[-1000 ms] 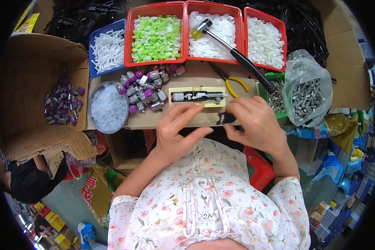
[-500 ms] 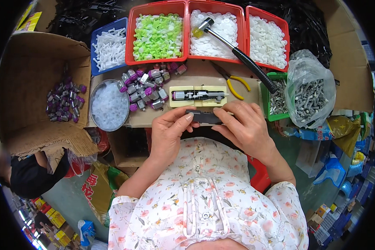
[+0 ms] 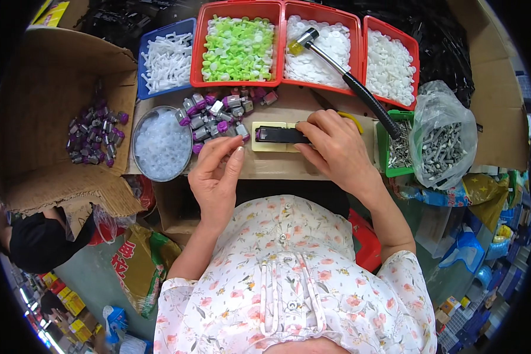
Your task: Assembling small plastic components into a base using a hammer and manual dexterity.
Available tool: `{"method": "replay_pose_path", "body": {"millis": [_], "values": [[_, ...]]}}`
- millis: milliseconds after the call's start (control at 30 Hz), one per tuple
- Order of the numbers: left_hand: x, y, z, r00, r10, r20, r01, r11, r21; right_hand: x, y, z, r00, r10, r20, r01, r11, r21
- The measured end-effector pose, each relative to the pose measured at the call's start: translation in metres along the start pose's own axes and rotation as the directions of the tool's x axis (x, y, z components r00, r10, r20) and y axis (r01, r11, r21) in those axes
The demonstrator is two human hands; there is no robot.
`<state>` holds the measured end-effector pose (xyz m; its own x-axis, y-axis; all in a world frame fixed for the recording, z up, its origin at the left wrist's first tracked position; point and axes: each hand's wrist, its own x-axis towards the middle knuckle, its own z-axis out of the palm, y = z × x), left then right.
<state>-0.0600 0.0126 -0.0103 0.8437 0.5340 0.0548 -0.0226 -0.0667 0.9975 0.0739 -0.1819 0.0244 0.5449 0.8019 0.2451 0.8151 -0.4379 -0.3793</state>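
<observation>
A long black plastic cover (image 3: 282, 135) lies over the mechanism in the cream-coloured holding block (image 3: 265, 146). My right hand (image 3: 339, 150) grips the cover's right end between thumb and fingers. Left of the block is my left hand (image 3: 213, 180), its thumb and forefinger a little apart and nothing visible between them. Just beyond that hand is a pile of small grey motors with purple ends (image 3: 221, 118). Yellow-handled pliers (image 3: 351, 120) lie partly hidden behind my right hand.
A black-handled hammer (image 3: 360, 88) lies across the red trays of white discs (image 3: 330, 56). Green-and-white pieces (image 3: 239, 50), white pins (image 3: 166, 62) and a bowl of clear bits (image 3: 161, 144) stand left. A green tray (image 3: 398, 172) and a bag of metal parts (image 3: 442, 141) stand right.
The black cover has gone from between both my hands onto the block, over the mechanism. My left hand has let go and moved left; my right hand has moved forward with the cover.
</observation>
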Motion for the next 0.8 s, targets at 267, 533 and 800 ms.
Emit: {"method": "replay_pose_path", "body": {"millis": [267,533,800], "values": [[0.001,0.003,0.002,0.999,0.031,0.029,-0.031,0.999,0.022,0.007,0.0,0.004,0.999,-0.01,0.041,0.01,1.0,0.007],[0.005,0.01,0.011,0.979,0.163,0.126,-0.189,0.952,0.239,0.007,0.009,0.007,0.998,0.009,0.059,-0.014,0.995,0.098],[0.016,-0.013,0.046,0.698,0.57,0.434,-0.716,0.577,0.393,0.005,0.014,0.011,1.0,0.001,0.023,-0.005,0.985,0.175]]}}
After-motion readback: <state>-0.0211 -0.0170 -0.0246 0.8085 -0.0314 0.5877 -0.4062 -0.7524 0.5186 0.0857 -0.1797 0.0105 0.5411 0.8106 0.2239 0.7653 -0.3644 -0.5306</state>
